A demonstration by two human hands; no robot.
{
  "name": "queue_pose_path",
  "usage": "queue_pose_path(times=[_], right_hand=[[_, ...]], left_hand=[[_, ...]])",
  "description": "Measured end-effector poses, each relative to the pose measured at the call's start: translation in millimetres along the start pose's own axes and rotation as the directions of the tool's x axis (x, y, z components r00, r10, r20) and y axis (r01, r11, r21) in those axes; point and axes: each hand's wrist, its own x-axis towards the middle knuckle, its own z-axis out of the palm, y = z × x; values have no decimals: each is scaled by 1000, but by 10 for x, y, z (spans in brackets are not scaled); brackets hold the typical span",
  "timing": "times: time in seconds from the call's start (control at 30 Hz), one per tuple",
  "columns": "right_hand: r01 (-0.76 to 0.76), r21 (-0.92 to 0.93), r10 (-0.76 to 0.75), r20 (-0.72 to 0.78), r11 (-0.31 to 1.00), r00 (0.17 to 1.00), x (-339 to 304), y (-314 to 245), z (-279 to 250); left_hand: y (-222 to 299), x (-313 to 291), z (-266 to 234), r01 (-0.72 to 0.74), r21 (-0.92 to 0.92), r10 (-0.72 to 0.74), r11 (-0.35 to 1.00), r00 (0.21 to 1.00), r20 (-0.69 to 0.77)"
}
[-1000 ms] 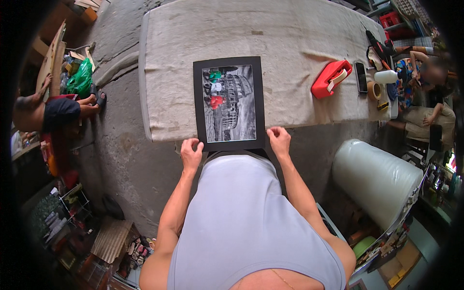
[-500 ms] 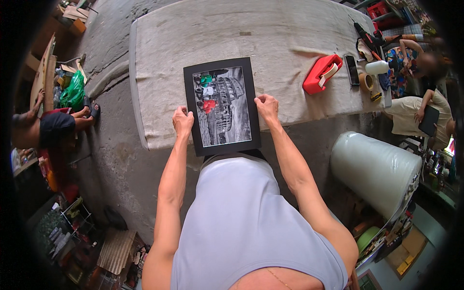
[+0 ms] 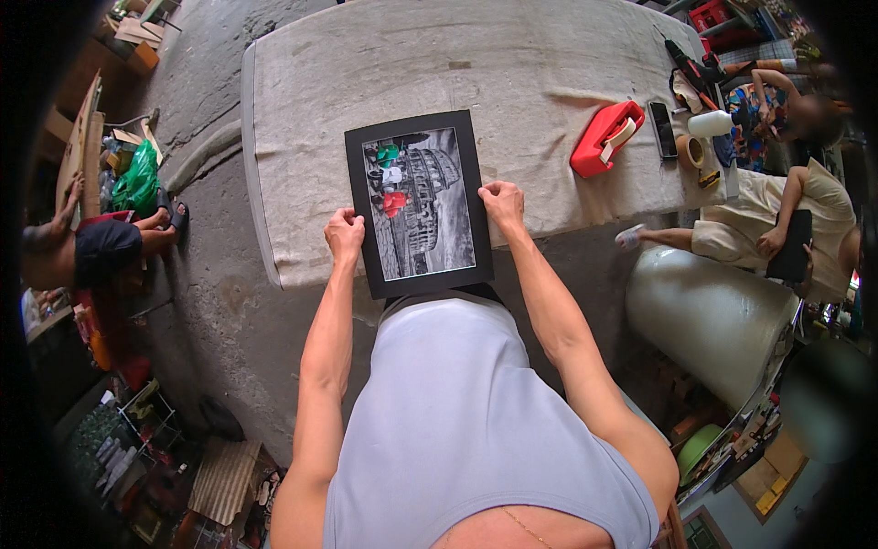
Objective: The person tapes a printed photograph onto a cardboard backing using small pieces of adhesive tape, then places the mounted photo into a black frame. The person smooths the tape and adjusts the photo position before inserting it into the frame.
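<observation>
A black-bordered picture (image 3: pixel 428 206) is held up in front of my body at the near edge of the table, turned sideways. It shows a grey arched stone building, with green, white and red patches on its left side. My left hand (image 3: pixel 345 235) pinches the picture's left border, fingers closed. On the right border, slightly higher up, my right hand (image 3: pixel 502 203) grips it between thumb and curled fingers. The lower border reaches close to my grey top.
The cloth-covered table (image 3: pixel 402 69) bears a red tape dispenser (image 3: pixel 599 146), phone (image 3: pixel 662 130), tape roll (image 3: pixel 690 151), white bottle (image 3: pixel 712 124) and power drill (image 3: pixel 693 66). A big plastic-wrapped roll (image 3: pixel 704 316) stands right. People are at right and left; one holds a dark tablet-like object (image 3: pixel 791 245).
The person in pale clothes on the right has moved leftward, and a leg and foot now show beside the table. A blurred dark shape has appeared at lower right. My hands keep their hold.
</observation>
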Motion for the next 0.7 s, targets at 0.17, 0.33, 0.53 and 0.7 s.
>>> queue_pose_path(times=[0.17,0.33,0.53,0.7], right_hand=[[-1,-14,1,-6,1000,1000,22,39,25],[-11,-9,11,-6,1000,1000,1,-2,10],[-3,-1,3,-9,1000,1000,9,16,17],[25,4,-25,-16,1000,1000,13,57,46]], left_hand=[[46,-14,-12,26,-24,-26,999,1000,8],[22,-6,-9,15,-23,-15,1000,1000,8],[-21,1,30,4,-52,-5,999,1000,-23],[-55,-3,29,-18,-25,17,1000,999,-32]])
